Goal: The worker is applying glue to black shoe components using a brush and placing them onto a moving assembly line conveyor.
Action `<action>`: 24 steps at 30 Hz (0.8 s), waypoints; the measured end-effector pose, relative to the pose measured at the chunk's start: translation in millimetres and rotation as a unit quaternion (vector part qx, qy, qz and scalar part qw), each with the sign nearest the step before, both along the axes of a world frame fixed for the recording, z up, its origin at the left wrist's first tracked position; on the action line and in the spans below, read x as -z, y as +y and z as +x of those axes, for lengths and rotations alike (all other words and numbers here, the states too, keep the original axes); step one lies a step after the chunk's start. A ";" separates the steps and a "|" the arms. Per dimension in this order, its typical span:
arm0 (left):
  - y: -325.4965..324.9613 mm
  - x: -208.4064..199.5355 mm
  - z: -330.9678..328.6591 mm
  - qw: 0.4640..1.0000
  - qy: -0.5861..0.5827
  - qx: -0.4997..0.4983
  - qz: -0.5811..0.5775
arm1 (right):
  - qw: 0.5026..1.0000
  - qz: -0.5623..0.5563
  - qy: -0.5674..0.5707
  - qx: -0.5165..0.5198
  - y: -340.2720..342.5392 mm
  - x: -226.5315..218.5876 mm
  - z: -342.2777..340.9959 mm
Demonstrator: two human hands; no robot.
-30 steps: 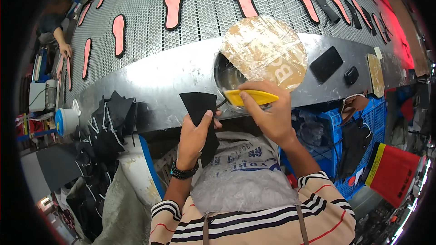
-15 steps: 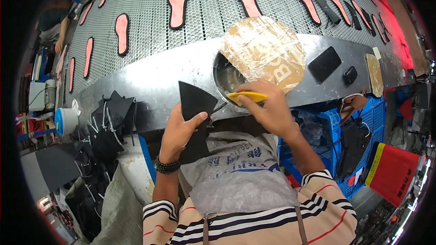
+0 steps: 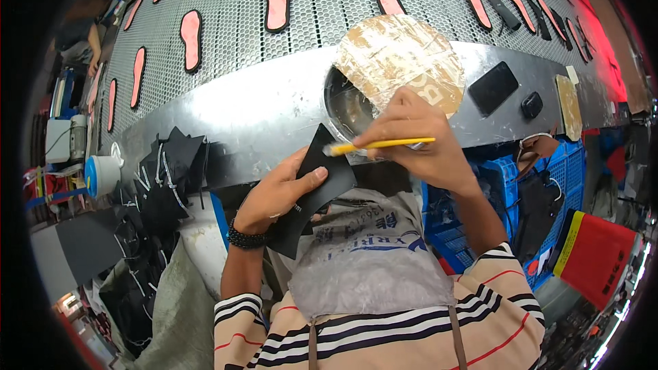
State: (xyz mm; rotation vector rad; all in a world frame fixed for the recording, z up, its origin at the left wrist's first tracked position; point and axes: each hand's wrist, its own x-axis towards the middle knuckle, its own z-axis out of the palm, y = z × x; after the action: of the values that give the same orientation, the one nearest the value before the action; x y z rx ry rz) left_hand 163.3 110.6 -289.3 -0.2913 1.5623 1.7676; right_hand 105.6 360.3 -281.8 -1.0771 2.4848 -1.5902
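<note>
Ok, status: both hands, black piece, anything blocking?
Left hand: holding flat black piece. Right hand: yellow-handled brush, bristles at piece's upper end. No obstruction visible.

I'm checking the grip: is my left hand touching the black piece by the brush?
Touching: the head view shows the left hand with its thumb lying on the black piece.

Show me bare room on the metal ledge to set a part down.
Widest: the metal ledge's left stretch, bounded by the honeycomb mesh, round container and dark pieces at lower left. Smaller: just below the black slab, right of the cardboard disc. Crowded: around the container, with disc, right hand and yellow brush close by.
</note>
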 end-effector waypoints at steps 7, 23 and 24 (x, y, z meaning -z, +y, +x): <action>-7.1 24.6 22.1 0.978 -0.023 -0.192 0.080 | 0.989 -0.042 -0.126 -0.063 20.9 -9.0 -3.7; -37.6 48.0 96.4 0.953 0.050 -0.299 -0.022 | 0.982 0.056 -0.011 0.179 -22.6 44.5 12.0; -34.5 52.2 87.0 0.939 0.062 -0.335 -0.049 | 0.970 -0.010 -0.158 0.187 -23.0 33.9 11.0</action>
State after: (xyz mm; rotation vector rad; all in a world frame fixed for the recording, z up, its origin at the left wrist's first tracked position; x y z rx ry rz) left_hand 250.3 76.0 -341.5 -0.8601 1.7733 2.2496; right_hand 116.7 337.3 -315.7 -0.3251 2.5513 -1.7071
